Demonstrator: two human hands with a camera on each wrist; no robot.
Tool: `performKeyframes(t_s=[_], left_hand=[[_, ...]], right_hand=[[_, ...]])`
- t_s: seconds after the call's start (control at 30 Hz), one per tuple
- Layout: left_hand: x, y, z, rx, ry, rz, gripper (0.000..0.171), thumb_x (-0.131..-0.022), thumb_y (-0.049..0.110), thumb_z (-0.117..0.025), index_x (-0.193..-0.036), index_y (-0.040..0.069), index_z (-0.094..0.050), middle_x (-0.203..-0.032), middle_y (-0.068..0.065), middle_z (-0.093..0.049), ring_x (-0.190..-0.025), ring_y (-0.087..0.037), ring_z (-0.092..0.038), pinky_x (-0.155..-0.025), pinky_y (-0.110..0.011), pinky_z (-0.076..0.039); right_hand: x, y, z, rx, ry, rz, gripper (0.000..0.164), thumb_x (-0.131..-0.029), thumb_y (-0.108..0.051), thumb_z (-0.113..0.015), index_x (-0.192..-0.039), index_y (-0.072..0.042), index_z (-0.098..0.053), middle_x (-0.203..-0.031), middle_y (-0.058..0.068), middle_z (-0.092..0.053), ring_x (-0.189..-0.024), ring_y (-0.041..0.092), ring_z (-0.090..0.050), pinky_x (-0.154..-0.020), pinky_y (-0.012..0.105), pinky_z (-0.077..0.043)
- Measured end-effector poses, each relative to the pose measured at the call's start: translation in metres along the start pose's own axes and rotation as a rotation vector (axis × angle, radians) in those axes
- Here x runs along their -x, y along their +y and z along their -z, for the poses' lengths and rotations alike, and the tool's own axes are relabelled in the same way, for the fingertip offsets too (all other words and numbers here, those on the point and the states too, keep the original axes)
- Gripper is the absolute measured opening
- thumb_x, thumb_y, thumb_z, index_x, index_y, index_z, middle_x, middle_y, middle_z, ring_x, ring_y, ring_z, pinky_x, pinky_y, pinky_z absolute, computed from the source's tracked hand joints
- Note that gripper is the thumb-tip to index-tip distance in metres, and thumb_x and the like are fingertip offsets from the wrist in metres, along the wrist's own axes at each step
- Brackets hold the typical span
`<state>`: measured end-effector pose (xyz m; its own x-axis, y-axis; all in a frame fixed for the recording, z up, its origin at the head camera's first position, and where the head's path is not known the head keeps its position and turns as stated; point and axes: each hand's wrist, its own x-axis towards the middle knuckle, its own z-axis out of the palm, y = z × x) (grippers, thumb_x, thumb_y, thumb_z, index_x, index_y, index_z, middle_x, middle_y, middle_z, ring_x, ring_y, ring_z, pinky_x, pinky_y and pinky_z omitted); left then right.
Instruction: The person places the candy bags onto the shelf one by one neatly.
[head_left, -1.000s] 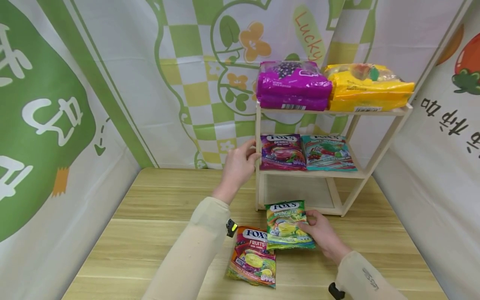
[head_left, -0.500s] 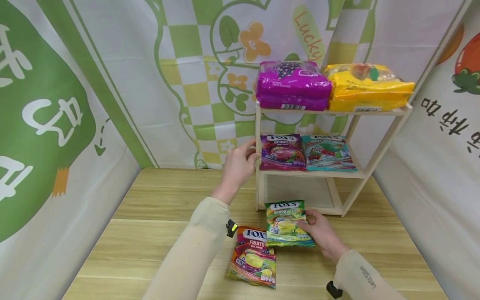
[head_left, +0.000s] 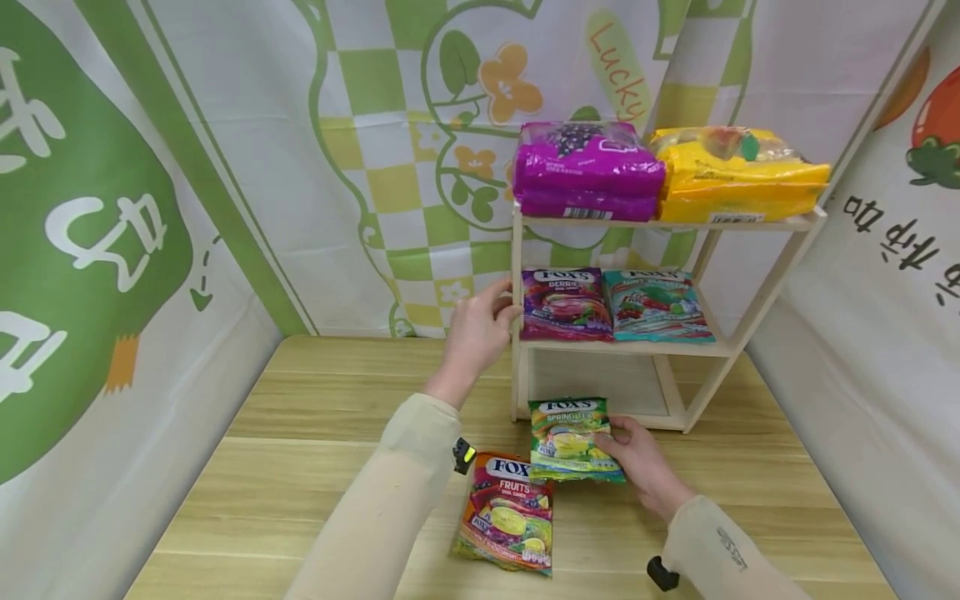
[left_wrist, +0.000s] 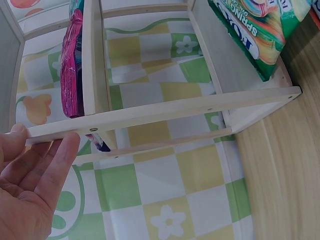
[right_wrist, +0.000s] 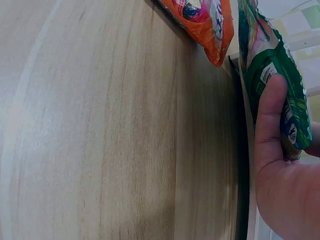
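My left hand grips the front left post of a small wooden shelf; in the left wrist view its thumb and fingers lie on both sides of the post. By its right edge, my right hand pinches a green Fox's Spring Tea candy bag, front up, before the lowest level. The right wrist view shows one finger lying along the green bag. An orange-red Fox's Fruits candy bag lies on the table, just below the green bag.
The middle shelf bears a purple Berries bag and a teal Fox's bag. On top lie a purple pack and a yellow pack. Printed cloth walls surround the wooden table.
My right hand has moved the green bag slightly away from me, toward the shelf, and a little left. The left hand has stayed on the post.
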<state>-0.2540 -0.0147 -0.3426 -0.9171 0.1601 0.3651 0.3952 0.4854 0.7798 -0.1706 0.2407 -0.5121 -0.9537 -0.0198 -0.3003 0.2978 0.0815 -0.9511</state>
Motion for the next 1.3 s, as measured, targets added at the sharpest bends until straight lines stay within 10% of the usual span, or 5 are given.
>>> performKeyframes(t_s=[0.8, 1.1, 1.3], left_hand=[[-0.001, 0.000, 0.000, -0.005, 0.015, -0.011, 0.045, -0.098, 0.008, -0.069, -0.141, 0.000, -0.057, -0.121, -0.022, -0.071, -0.109, -0.030, -0.073, -0.089, -0.034, -0.062], [-0.001, -0.001, 0.000, -0.013, 0.016, -0.021, 0.044, -0.098, 0.009, -0.068, -0.140, 0.000, -0.058, -0.121, -0.021, -0.072, -0.109, -0.029, -0.073, -0.090, -0.034, -0.061], [-0.001, 0.000, 0.000, -0.004, 0.011, -0.018, 0.045, -0.098, 0.009, -0.068, -0.141, 0.000, -0.057, -0.120, -0.022, -0.072, -0.107, -0.029, -0.073, -0.086, -0.032, -0.063]], right_hand=[[0.004, -0.006, -0.008, -0.077, -0.040, 0.008, 0.083, -0.098, -0.008, -0.069, -0.161, -0.007, -0.016, -0.143, 0.028, -0.044, -0.103, 0.021, -0.066, -0.096, 0.045, -0.058], [0.007, -0.006, -0.010, 0.087, -0.043, 0.040, 0.085, -0.087, -0.011, -0.081, -0.157, -0.015, -0.034, -0.152, 0.021, -0.035, -0.126, 0.032, -0.051, -0.103, 0.040, -0.051], [0.007, -0.004, -0.012, 0.228, -0.042, 0.065, 0.079, -0.086, -0.015, -0.083, -0.153, -0.015, -0.042, -0.164, 0.020, -0.025, -0.145, 0.042, -0.035, -0.119, 0.060, -0.033]])
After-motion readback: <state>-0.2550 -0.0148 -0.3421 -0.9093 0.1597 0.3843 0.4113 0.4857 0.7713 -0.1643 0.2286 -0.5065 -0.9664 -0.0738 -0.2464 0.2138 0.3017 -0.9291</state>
